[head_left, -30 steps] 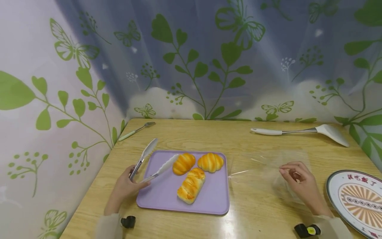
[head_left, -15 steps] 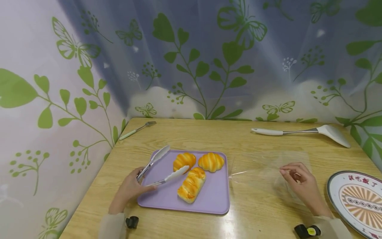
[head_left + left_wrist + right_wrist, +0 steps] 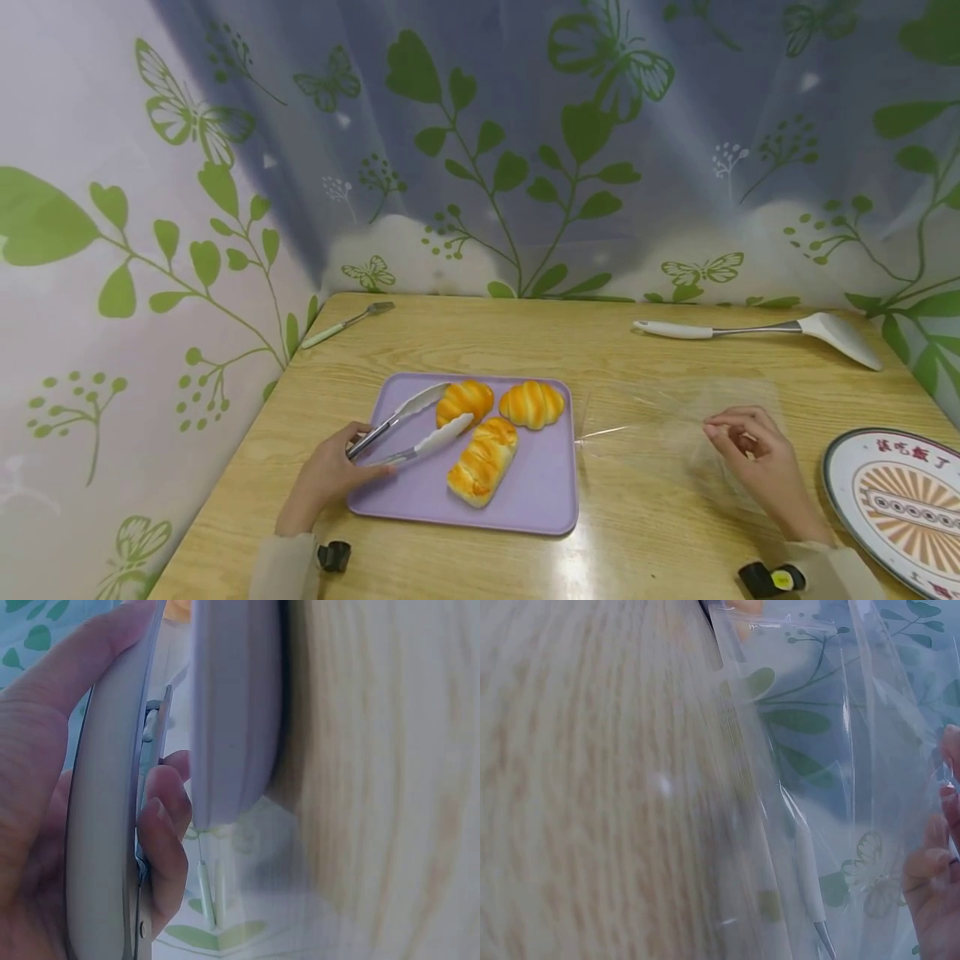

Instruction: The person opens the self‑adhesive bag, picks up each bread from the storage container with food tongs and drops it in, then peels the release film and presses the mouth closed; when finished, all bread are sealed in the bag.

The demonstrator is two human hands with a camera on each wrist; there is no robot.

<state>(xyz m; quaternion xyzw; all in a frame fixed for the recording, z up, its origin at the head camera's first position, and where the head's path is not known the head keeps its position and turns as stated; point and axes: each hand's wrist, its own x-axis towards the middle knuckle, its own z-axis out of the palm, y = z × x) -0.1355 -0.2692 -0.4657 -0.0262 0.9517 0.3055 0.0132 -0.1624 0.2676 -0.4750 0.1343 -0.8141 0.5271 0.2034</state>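
Observation:
My left hand (image 3: 322,479) grips metal tongs with pale scalloped tips (image 3: 438,437), seen close in the left wrist view as a silver arm (image 3: 105,810). The tongs stand spread, their two tips on either side of the left croissant-shaped bread roll (image 3: 474,400). That roll shares a lilac tray (image 3: 536,512) with a second roll (image 3: 532,404) at the back right and a longer bread loaf (image 3: 483,462) in front. Right of the tray, my right hand (image 3: 757,462) pinches a clear plastic bag (image 3: 637,417), whose creased film (image 3: 810,750) fills much of the right wrist view.
A small fork (image 3: 348,325) with a green handle lies at the back left. Along the back right is a white-handled spatula (image 3: 675,331). A round patterned plate (image 3: 840,467) sits at the right edge. A printed curtain backs the table.
My left hand has carried the tongs right over the tray, and their tips have swung in around the left roll. The right hand keeps its place with the bag.

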